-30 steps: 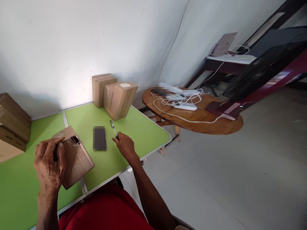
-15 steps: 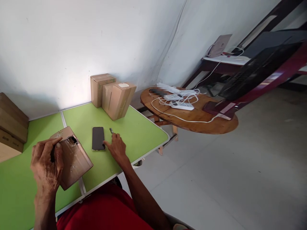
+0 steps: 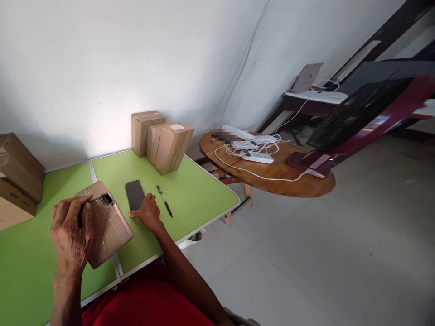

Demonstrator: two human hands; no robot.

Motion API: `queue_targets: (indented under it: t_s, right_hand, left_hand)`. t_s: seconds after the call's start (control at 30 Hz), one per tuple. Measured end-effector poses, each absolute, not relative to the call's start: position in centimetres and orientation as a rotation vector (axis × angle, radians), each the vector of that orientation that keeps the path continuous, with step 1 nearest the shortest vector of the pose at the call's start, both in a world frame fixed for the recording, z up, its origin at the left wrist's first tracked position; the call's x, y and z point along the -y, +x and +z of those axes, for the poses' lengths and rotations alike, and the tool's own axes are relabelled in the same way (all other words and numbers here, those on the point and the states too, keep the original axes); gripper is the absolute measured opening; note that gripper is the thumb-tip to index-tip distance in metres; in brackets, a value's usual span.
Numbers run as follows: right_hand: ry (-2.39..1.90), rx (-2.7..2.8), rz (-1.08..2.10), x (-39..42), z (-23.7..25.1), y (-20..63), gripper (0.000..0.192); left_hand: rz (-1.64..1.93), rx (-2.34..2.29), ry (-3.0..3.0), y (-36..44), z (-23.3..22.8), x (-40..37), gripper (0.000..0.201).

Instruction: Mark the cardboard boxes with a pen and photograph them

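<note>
My left hand (image 3: 73, 226) is closed on the upper left edge of a small cardboard box (image 3: 110, 231), fingers over the top and thumb on its near face. Shiny tape covers the box, and a torn, dark hole shows near its top corner. My right hand (image 3: 148, 213) grips the lower end of a smartphone (image 3: 135, 194), thumb at the bottom corner and fingers along the right side. The phone's dark screen faces up, and it sits slightly turned on the green table (image 3: 200, 194). Just right of that hand lies a black and clear pen (image 3: 165, 200).
Several cardboard boxes (image 3: 171, 147) stand at the table's back by the wall, with more boxes (image 3: 20, 181) at the left edge. Beyond the right end is a round wooden table (image 3: 288, 183) with white power strips (image 3: 257, 156), tangled cables and a dark red fan (image 3: 367, 117).
My right hand has moved left from beside the pen onto the phone, which is now turned slightly. The pen is uncovered. My left hand keeps its grip on the box.
</note>
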State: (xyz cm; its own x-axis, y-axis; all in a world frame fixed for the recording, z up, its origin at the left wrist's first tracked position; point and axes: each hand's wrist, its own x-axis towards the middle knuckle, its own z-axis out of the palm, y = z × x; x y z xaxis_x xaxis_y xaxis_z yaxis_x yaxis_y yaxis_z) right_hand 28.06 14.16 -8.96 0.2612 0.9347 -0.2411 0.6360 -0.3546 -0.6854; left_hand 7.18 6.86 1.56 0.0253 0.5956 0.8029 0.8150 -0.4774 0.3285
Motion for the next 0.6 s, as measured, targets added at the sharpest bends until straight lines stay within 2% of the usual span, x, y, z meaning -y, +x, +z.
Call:
queue_targets:
  t_s: [0.1, 0.27, 0.37, 0.47, 0.6]
  right_hand:
    - [-2.001, 1.366, 0.964, -15.2, -9.2, 28.1, 0.081]
    - [-1.806, 1.227, 1.195, -16.8, -9.8, 28.5, 0.049]
    - [-1.608, 1.128, 1.363, -16.8, -9.7, 29.3, 0.039]
    - [-1.344, 1.021, 1.565, -15.3, -9.6, 30.4, 0.039]
    - [-1.041, 0.879, 1.69, -11.3, -9.9, 32.4, 0.055]
  left_hand:
    - [-1.432, 1.497, -2.075, 7.2, 1.6, -6.7, 0.027]
    - [-1.438, 1.461, -2.077, 7.2, 1.6, -6.8, 0.026]
    - [-1.432, 1.461, -2.076, 7.1, 1.6, -7.0, 0.026]
    - [-1.429, 1.458, -2.079, 6.9, 1.5, -7.0, 0.027]
    - [-1.417, 1.472, -2.08, 6.8, 1.6, -7.0, 0.026]
